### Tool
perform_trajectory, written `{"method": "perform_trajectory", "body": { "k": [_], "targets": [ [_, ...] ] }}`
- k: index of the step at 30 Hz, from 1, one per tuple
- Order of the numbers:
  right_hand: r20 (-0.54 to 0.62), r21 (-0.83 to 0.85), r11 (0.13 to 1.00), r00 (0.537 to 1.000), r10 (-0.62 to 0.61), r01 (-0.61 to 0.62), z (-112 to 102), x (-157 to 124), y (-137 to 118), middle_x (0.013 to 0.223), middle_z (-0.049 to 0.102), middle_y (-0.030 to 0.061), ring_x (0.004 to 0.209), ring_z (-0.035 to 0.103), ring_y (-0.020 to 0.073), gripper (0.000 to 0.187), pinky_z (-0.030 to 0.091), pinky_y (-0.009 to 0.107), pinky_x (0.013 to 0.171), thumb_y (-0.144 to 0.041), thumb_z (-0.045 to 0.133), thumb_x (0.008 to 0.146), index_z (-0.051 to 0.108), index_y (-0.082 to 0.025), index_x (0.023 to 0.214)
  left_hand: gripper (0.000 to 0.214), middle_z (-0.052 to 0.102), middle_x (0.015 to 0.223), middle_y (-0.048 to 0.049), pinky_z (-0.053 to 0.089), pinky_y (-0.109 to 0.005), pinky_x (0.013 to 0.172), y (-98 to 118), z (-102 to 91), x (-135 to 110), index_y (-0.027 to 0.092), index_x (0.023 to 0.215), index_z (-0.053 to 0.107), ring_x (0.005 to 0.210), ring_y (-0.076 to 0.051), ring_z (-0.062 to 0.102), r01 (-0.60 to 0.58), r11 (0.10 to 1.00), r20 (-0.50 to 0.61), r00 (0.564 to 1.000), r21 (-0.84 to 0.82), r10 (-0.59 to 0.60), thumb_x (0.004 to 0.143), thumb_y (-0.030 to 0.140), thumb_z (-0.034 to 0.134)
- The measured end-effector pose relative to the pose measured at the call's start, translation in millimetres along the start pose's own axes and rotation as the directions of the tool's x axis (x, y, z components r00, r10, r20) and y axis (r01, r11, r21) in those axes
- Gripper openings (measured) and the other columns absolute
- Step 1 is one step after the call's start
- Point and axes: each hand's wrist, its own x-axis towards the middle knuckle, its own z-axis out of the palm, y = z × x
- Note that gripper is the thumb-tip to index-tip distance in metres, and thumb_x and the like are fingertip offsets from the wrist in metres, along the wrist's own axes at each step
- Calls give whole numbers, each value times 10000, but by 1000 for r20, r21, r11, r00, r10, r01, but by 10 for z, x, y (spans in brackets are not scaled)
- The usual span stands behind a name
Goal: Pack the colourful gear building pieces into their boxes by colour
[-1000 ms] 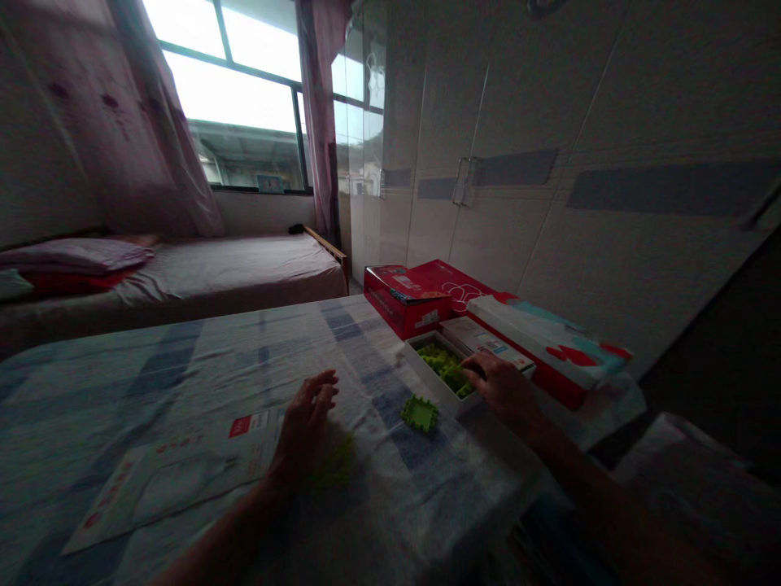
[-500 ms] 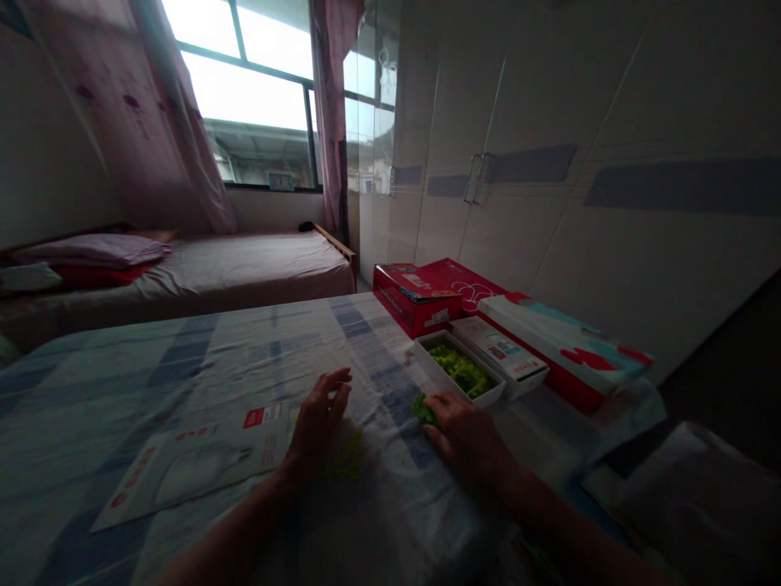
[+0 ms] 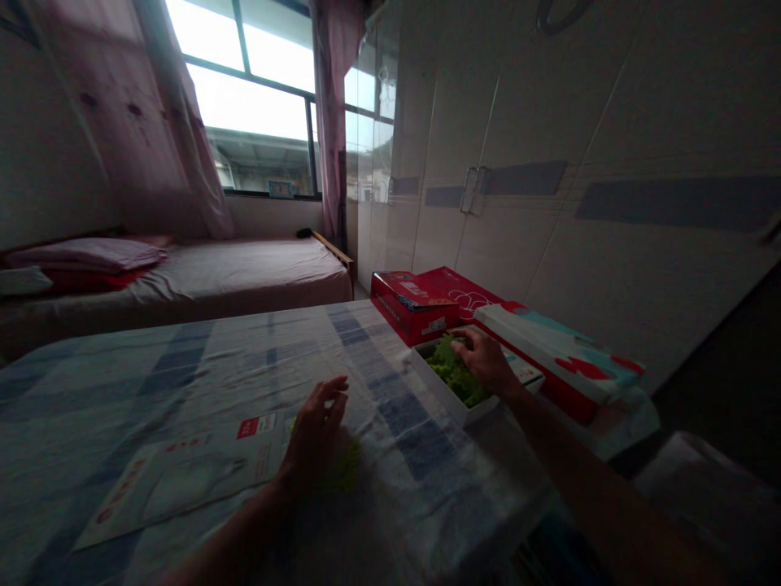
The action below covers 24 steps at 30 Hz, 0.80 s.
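My left hand (image 3: 317, 435) rests on the checked bedspread (image 3: 256, 366) with its fingers apart, palm over some green plastic pieces (image 3: 346, 474) that show at its right edge. My right hand (image 3: 486, 358) reaches into a white open box (image 3: 448, 404) filled with several green pieces (image 3: 460, 384). Its fingers are curled on a green piece (image 3: 447, 352) at the box's far end.
A printed sheet (image 3: 183, 480) lies left of my left hand. Red boxes (image 3: 415, 305) and a long white, teal and red box (image 3: 549, 346) stand behind the white box. A second bed (image 3: 232, 268), a window and a wardrobe (image 3: 549, 163) lie beyond.
My right hand went from the box to the flat green piece on the bedspread, took it, and moved back into the box. That piece no longer lies on the cloth. The left hand stayed.
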Motion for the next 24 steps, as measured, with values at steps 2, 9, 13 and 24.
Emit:
{"method": "perform_trajectory", "body": {
  "k": [2,9,13,24],
  "targets": [
    [58,7,1000,998,23,-24,62,135,66,1000,669,82,864,623,162,318,448,237,752,-251,487,835,602,-136,1108,332,583,1057,-91,532,-337,747,-5,-4,-3,173,1083,541,877,-170,618,5,1000,2,1000,0,-5,854,371,406],
    [61,-261,957,992,-112,124,211,57,116,1175,554,112,1005,567,196,383,417,261,840,-350,553,803,594,-154,1130,336,581,1062,-97,537,-337,732,4,-8,13,168,1079,545,876,-175,617,3,1000,9,1000,-14,-2,845,374,421],
    [133,-271,946,980,-146,178,177,14,45,1122,583,75,968,578,182,292,425,254,809,-334,558,808,632,-197,1054,326,581,1059,-93,530,-330,744,6,-7,10,165,1076,544,883,-169,609,-2,1000,2,1000,-25,2,844,365,432],
    [393,304,732,620,-679,610,525,-834,-967,1185,560,76,1107,497,194,525,389,322,927,-364,662,742,519,-213,1224,303,587,997,-63,502,-240,633,154,-104,44,157,1060,535,802,-128,583,-26,953,-340,937,-303,-82,854,323,386]
  ]
}}
